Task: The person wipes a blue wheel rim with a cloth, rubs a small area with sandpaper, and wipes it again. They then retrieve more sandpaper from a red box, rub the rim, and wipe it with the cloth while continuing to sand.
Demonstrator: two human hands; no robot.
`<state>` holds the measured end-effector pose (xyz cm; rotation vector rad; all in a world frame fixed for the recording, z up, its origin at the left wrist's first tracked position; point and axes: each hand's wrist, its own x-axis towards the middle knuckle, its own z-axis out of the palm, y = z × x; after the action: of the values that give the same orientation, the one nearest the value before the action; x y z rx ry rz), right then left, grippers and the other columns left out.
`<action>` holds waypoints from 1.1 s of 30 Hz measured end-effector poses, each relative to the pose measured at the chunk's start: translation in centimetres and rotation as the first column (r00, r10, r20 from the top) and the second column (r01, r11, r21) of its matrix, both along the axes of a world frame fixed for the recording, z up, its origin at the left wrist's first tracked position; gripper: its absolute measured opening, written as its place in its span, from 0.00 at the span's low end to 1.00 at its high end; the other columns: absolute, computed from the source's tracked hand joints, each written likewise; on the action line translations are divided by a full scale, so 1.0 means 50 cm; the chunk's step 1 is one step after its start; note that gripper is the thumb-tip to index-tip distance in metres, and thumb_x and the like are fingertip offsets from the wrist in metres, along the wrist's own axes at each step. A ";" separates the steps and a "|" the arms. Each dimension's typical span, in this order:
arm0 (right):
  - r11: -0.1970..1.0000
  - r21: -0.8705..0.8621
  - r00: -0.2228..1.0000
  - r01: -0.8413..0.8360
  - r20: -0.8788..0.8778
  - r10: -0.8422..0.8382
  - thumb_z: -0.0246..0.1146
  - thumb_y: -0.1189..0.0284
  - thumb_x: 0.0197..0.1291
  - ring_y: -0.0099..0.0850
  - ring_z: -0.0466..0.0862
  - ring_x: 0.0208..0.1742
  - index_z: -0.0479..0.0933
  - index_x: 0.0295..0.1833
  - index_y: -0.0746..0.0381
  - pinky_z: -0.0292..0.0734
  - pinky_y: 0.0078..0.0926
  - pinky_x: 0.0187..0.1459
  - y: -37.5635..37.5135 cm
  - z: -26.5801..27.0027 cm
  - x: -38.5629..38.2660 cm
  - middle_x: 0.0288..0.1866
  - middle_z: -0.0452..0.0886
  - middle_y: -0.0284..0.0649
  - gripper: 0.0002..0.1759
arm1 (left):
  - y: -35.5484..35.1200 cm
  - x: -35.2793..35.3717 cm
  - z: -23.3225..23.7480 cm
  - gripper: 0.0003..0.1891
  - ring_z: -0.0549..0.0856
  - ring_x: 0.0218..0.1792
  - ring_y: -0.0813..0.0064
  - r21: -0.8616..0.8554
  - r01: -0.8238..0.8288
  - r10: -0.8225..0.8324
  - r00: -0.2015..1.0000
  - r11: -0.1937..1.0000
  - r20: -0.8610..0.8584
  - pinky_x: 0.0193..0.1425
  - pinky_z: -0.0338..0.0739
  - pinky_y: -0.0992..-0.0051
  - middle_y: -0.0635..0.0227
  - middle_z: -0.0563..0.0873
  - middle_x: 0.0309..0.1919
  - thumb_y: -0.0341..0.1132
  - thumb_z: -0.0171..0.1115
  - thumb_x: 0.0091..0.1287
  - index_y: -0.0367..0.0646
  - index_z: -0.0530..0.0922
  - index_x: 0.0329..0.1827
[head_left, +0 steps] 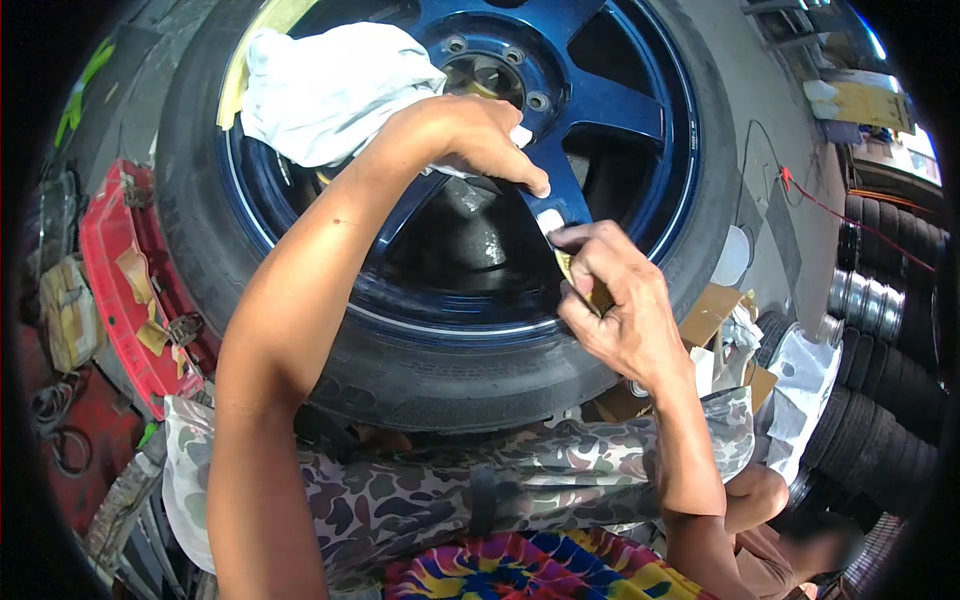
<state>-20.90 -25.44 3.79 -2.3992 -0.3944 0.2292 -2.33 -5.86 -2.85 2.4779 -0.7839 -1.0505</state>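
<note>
Nearest, the left hand (pixel 480 140) bends over the blue wheel (pixel 622 108) beside its hub, any grip hidden. The right hand (pixel 622 300) pinches a yellow piece (pixel 565 268) near a lower spoke. White cloth (pixel 325 90) covers the wheel's upper-left edge; rim markings are unreadably small. Crumpled white material (pixel 741 328) sits at a cardboard box (pixel 708 316).
</note>
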 end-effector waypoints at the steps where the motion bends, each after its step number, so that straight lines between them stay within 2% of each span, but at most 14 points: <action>1: 0.997 -0.015 0.997 0.076 0.016 -0.076 0.71 0.80 0.53 0.50 0.87 0.49 0.73 0.40 0.65 0.83 0.43 0.51 0.004 0.011 -0.004 0.51 0.81 0.47 0.13 | 0.001 0.000 -0.003 0.69 0.74 0.81 0.39 -0.019 0.001 -0.001 1.000 1.000 0.010 0.85 0.70 0.55 0.34 0.73 0.81 0.79 0.73 0.52 0.31 0.68 0.86; 2: 0.995 -0.001 0.992 0.098 0.075 -0.098 0.72 0.80 0.58 0.47 0.85 0.44 0.74 0.41 0.65 0.82 0.42 0.48 -0.002 0.011 -0.001 0.43 0.76 0.45 0.12 | 0.000 0.000 -0.001 0.69 0.74 0.81 0.39 -0.018 0.000 0.000 1.000 1.000 0.009 0.85 0.70 0.55 0.34 0.73 0.81 0.79 0.73 0.52 0.31 0.68 0.86; 5: 0.971 -0.124 0.972 0.205 0.141 -0.188 0.75 0.75 0.66 0.42 0.80 0.39 0.79 0.45 0.65 0.78 0.40 0.43 -0.023 0.026 0.007 0.41 0.74 0.44 0.11 | -0.009 -0.007 0.005 0.71 0.74 0.81 0.38 0.022 0.027 -0.028 0.999 0.999 0.019 0.85 0.70 0.55 0.34 0.74 0.80 0.82 0.73 0.50 0.30 0.68 0.85; 9: 0.957 -0.133 0.961 0.257 0.139 -0.238 0.76 0.75 0.66 0.42 0.81 0.40 0.79 0.45 0.66 0.78 0.40 0.43 -0.026 0.031 0.009 0.41 0.75 0.44 0.12 | -0.023 -0.026 0.007 0.74 0.73 0.82 0.37 0.033 0.011 -0.014 0.995 0.999 0.098 0.87 0.65 0.51 0.33 0.75 0.79 0.85 0.72 0.45 0.29 0.69 0.85; 11: 0.970 -0.110 0.965 0.218 0.171 -0.198 0.75 0.74 0.67 0.42 0.83 0.41 0.82 0.49 0.65 0.80 0.40 0.45 -0.028 0.023 0.008 0.42 0.77 0.44 0.11 | -0.029 -0.037 0.004 0.76 0.72 0.82 0.37 0.039 0.000 -0.006 0.992 0.999 0.129 0.88 0.63 0.49 0.33 0.76 0.78 0.86 0.72 0.44 0.29 0.69 0.85; 12: 0.970 -0.111 0.965 0.218 0.171 -0.197 0.75 0.74 0.67 0.42 0.83 0.41 0.82 0.49 0.65 0.80 0.40 0.45 -0.026 0.018 0.009 0.42 0.77 0.44 0.11 | -0.034 -0.043 0.003 0.76 0.72 0.82 0.36 0.045 -0.006 -0.002 0.986 0.999 0.165 0.88 0.62 0.47 0.33 0.76 0.78 0.86 0.72 0.43 0.29 0.69 0.85; 14: 0.968 -0.044 0.955 0.249 0.180 -0.237 0.75 0.74 0.67 0.42 0.84 0.41 0.86 0.55 0.64 0.81 0.41 0.46 -0.019 0.012 0.011 0.42 0.78 0.44 0.13 | -0.037 -0.049 0.003 0.77 0.72 0.82 0.36 0.050 -0.017 0.007 0.980 0.999 0.198 0.88 0.61 0.46 0.33 0.76 0.78 0.87 0.71 0.42 0.29 0.69 0.85; 17: 0.963 -0.141 0.970 0.230 0.116 -0.215 0.75 0.74 0.67 0.43 0.84 0.41 0.88 0.61 0.62 0.81 0.41 0.46 -0.021 0.021 0.011 0.42 0.79 0.45 0.17 | -0.037 -0.051 0.011 0.76 0.72 0.82 0.35 0.041 -0.010 0.002 0.979 0.999 0.204 0.88 0.63 0.47 0.32 0.75 0.78 0.86 0.71 0.44 0.29 0.69 0.85; 21: 0.964 -0.149 0.974 0.222 0.074 -0.213 0.75 0.73 0.68 0.42 0.83 0.40 0.90 0.62 0.60 0.81 0.41 0.46 -0.014 0.019 0.005 0.41 0.78 0.45 0.18 | -0.023 -0.027 0.029 0.74 0.73 0.82 0.37 0.051 0.028 -0.032 0.996 0.998 0.082 0.87 0.67 0.52 0.33 0.75 0.79 0.83 0.73 0.46 0.29 0.68 0.86; 23: 0.969 -0.192 0.982 0.155 0.133 -0.131 0.75 0.73 0.68 0.41 0.82 0.41 0.90 0.64 0.58 0.80 0.42 0.46 -0.013 0.004 -0.003 0.41 0.76 0.44 0.19 | -0.010 -0.013 0.026 0.73 0.74 0.81 0.37 0.035 0.043 -0.044 0.999 0.998 0.023 0.86 0.68 0.54 0.34 0.74 0.80 0.81 0.74 0.47 0.29 0.67 0.86; 25: 0.964 -0.221 0.981 0.150 0.155 -0.117 0.75 0.73 0.68 0.41 0.81 0.41 0.90 0.64 0.58 0.80 0.43 0.45 -0.004 -0.005 -0.011 0.41 0.75 0.44 0.19 | 0.000 -0.004 0.022 0.70 0.75 0.81 0.41 0.004 -0.027 0.027 0.999 1.000 -0.046 0.85 0.70 0.58 0.34 0.74 0.80 0.73 0.80 0.49 0.28 0.66 0.86; 26: 0.957 -0.250 0.979 0.146 0.177 -0.103 0.75 0.73 0.68 0.41 0.80 0.41 0.90 0.64 0.57 0.80 0.43 0.45 -0.001 -0.009 -0.014 0.41 0.74 0.44 0.19 | 0.004 0.002 0.015 0.70 0.75 0.81 0.41 0.005 -0.027 0.027 0.999 1.000 -0.046 0.85 0.70 0.58 0.34 0.74 0.80 0.73 0.80 0.49 0.28 0.66 0.86; 28: 0.955 -0.270 0.981 0.125 0.180 -0.078 0.76 0.74 0.66 0.42 0.80 0.43 0.89 0.66 0.56 0.80 0.44 0.46 0.000 -0.018 -0.014 0.43 0.72 0.44 0.22 | 0.009 0.012 -0.001 0.68 0.76 0.81 0.43 -0.064 -0.051 0.043 0.992 0.997 -0.122 0.85 0.71 0.61 0.33 0.73 0.81 0.65 0.84 0.49 0.28 0.65 0.86; 33: 0.943 -0.309 0.976 0.123 0.211 -0.058 0.76 0.77 0.62 0.43 0.79 0.45 0.87 0.71 0.55 0.80 0.43 0.49 0.018 -0.034 -0.005 0.44 0.70 0.45 0.29 | 0.015 0.011 -0.001 0.66 0.77 0.80 0.43 -0.101 -0.057 0.042 0.989 0.993 -0.141 0.85 0.70 0.62 0.32 0.73 0.81 0.61 0.85 0.50 0.27 0.64 0.87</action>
<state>-21.12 -24.52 2.10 -2.7670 -0.3569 0.0085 -1.80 -5.12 -2.90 2.2972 -0.7124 -1.1210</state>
